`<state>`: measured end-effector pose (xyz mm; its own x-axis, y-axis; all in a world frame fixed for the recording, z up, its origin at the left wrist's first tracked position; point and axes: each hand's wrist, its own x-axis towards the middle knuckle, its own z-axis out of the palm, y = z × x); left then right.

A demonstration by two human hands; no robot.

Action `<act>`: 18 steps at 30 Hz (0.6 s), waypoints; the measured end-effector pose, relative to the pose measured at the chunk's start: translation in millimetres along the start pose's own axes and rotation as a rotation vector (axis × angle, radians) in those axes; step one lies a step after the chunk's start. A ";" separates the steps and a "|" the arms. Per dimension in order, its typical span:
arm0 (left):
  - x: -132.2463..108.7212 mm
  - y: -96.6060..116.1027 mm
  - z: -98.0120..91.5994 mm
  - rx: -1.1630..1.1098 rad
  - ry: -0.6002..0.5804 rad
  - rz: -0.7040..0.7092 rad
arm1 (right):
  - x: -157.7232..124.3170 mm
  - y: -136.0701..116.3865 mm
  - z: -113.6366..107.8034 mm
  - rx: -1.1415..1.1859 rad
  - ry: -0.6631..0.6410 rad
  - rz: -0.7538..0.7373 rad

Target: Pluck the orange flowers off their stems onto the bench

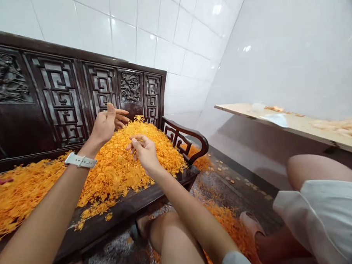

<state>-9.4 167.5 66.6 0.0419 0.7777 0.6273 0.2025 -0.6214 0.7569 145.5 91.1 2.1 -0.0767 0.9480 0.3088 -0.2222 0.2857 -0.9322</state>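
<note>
A large heap of small orange-yellow, branching pieces (121,161) lies on the seat of a dark carved wooden bench (132,206). Above the heap's back left side is my left hand (107,121), open, thumb raised and fingers stretched to the right; a pale-banded watch is on that wrist. My right hand (143,151) is over the heap's middle, thumb and fingertips drawn together in a pinch. Whatever those fingertips may hold is too small to make out. One spidery orange piece (139,118) shows at the heap's peak, just right of my left fingertips.
The bench's curved armrest (190,133) bounds the heap on the right. More orange strands (223,219) cover the floor around my legs. A wooden shelf (239,109) along the right wall bears scattered pale-orange bits. White tiled walls stand behind.
</note>
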 end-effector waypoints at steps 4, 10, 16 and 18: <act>-7.7 19.6 2.9 0.323 -0.082 0.098 | 37.9 -7.4 3.9 -0.176 -0.047 -0.044; 7.5 -2.4 -17.0 0.798 -0.018 0.158 | 102.3 21.0 18.6 -0.601 -0.139 -0.198; 16.8 -41.9 -35.9 0.744 -0.058 0.124 | 130.3 49.1 22.1 -0.996 -0.036 -0.353; 21.7 -50.8 -38.5 0.670 -0.065 0.113 | 144.2 56.6 25.9 -1.038 0.020 -0.420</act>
<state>-56.4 212.3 48.8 0.1527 0.7289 0.6674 0.7546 -0.5221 0.3975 96.7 240.3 -1.3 -0.1681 0.7483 0.6417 0.6925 0.5529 -0.4634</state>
